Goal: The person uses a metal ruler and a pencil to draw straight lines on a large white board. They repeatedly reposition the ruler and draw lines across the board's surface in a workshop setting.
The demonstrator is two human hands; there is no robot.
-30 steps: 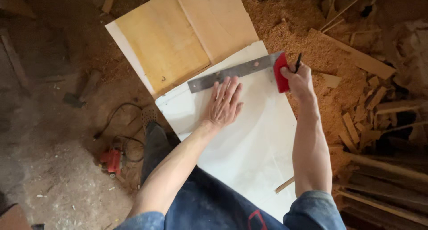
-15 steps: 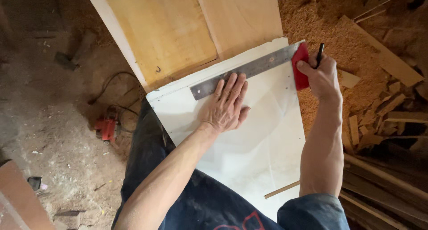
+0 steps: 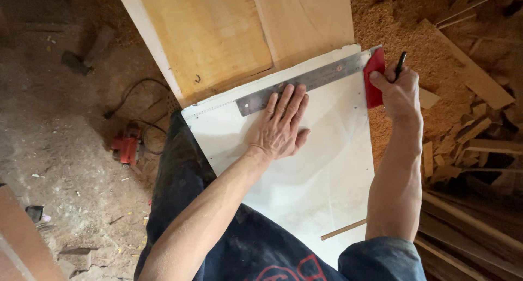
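A white board (image 3: 327,166) lies across my lap, its far edge meeting two plywood panels (image 3: 218,35). A try square with a steel blade (image 3: 327,76) and red stock (image 3: 375,79) rests along that far edge. My left hand (image 3: 280,125) lies flat on the board, fingers spread, fingertips pressing on the blade. My right hand (image 3: 397,90) grips a black pencil (image 3: 401,60) at the board's right edge and touches the red stock.
Sawdust (image 3: 414,35) and several wood offcuts (image 3: 468,128) pile up on the right. A red power tool (image 3: 126,147) with a black cord lies on the dirt floor at left. A thin wooden stick (image 3: 343,230) rests on the board's near part.
The view has shifted, so board and square sit lower and more central. My left hand still presses the blade; my right hand stays at the red stock with the pencil.
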